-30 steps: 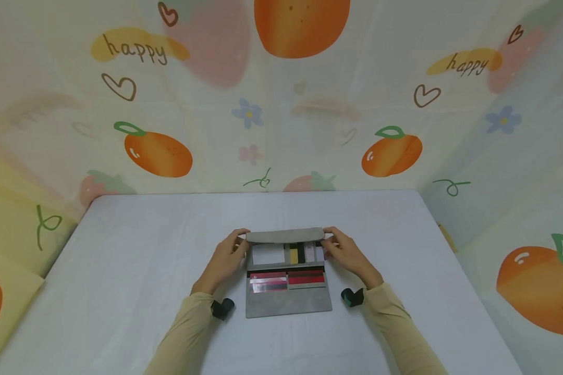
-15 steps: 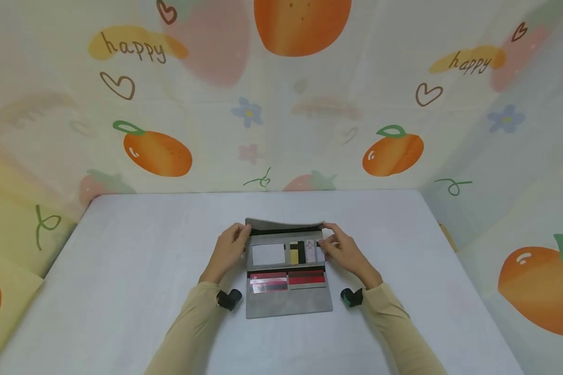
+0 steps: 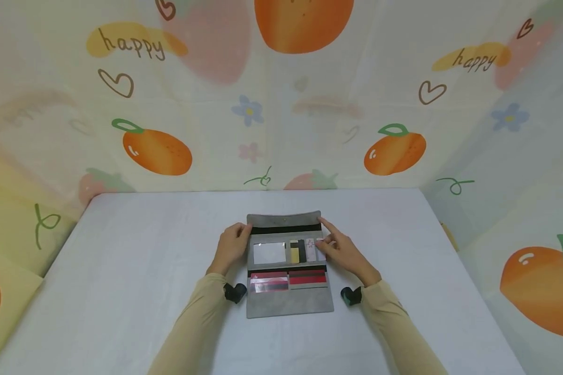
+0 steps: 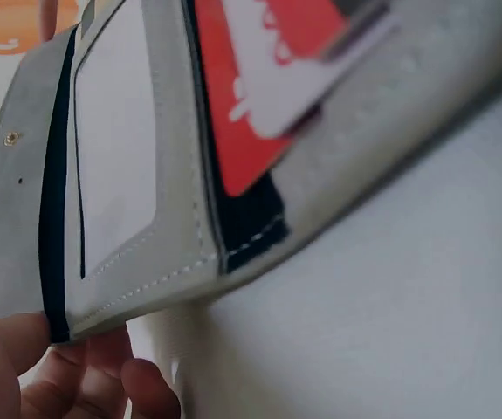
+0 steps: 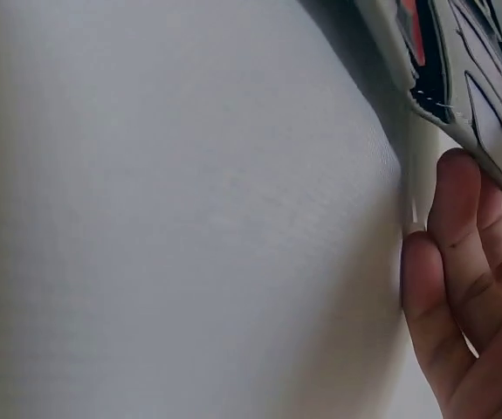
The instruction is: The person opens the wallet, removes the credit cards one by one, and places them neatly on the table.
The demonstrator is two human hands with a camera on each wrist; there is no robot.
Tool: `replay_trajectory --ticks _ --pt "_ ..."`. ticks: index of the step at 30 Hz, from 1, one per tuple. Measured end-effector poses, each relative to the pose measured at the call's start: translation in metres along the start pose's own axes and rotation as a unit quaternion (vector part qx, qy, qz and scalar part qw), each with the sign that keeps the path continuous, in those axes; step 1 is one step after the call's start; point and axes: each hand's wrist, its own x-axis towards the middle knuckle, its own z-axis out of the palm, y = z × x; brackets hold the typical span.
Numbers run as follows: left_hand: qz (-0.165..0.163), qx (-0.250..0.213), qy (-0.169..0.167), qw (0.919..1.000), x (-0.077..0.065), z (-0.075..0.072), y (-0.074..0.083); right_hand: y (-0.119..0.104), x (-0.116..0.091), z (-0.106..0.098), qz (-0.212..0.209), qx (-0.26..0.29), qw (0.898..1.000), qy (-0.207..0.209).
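Note:
A grey wallet [image 3: 289, 306] lies unfolded on the white table, its top flap [image 3: 286, 221] raised at the far side. Behind the clear window sits a white card [image 3: 269, 253]; red cards [image 3: 307, 277] fill the lower pockets. My left hand [image 3: 230, 248] pinches the wallet's left edge near the flap's fold, thumb on top and fingers beneath, as the left wrist view shows. At the right edge my right hand [image 3: 349, 253] holds the wallet with its thumb on the card section, while the index finger touches the flap's corner. In the right wrist view, fingers [image 5: 457, 209] reach under the edge.
The white-covered table [image 3: 145, 250] extends around the wallet on every side. Behind it hangs a patterned cloth [image 3: 206, 120] with orange fruit and hearts. Dark wrist cameras [image 3: 235, 293] sit by both cuffs.
The wallet's top flap has swung up and away from the card section, baring its inner side. My left hand has shifted slightly inward and now holds the edge by the fold.

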Motion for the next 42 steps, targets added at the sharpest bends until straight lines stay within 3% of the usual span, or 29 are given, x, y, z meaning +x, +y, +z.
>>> replay_trajectory --ticks 5,11,18,24,26,31,35,42 --pt "-0.001 -0.006 0.011 0.9999 0.002 0.004 -0.004 0.0 0.006 -0.001 0.014 -0.03 0.999 -0.018" --pt "0.029 -0.015 0.001 0.9995 -0.003 0.001 -0.008 -0.004 0.009 0.001 0.044 -0.065 0.996 -0.032" --pt "0.102 0.019 -0.016 0.9944 -0.011 -0.003 -0.013 -0.001 0.007 0.004 0.047 -0.075 0.996 -0.006" --pt "0.177 0.065 -0.043 0.9811 -0.017 -0.007 -0.017 0.006 0.002 0.005 0.025 -0.043 0.999 -0.007" --pt "0.174 0.084 -0.068 0.9789 -0.018 -0.008 -0.016 0.006 0.0 0.006 0.015 -0.039 0.999 -0.01" --pt "0.128 0.137 -0.123 0.9746 -0.019 -0.008 -0.011 0.006 -0.001 0.004 0.017 -0.05 0.998 -0.029" --pt "0.126 0.172 -0.136 0.9674 -0.018 -0.007 -0.011 0.007 -0.002 0.002 0.036 -0.05 0.997 -0.049" --pt "0.104 0.183 -0.149 0.9663 -0.015 -0.008 -0.009 0.006 -0.002 0.003 0.05 -0.045 0.995 -0.074"
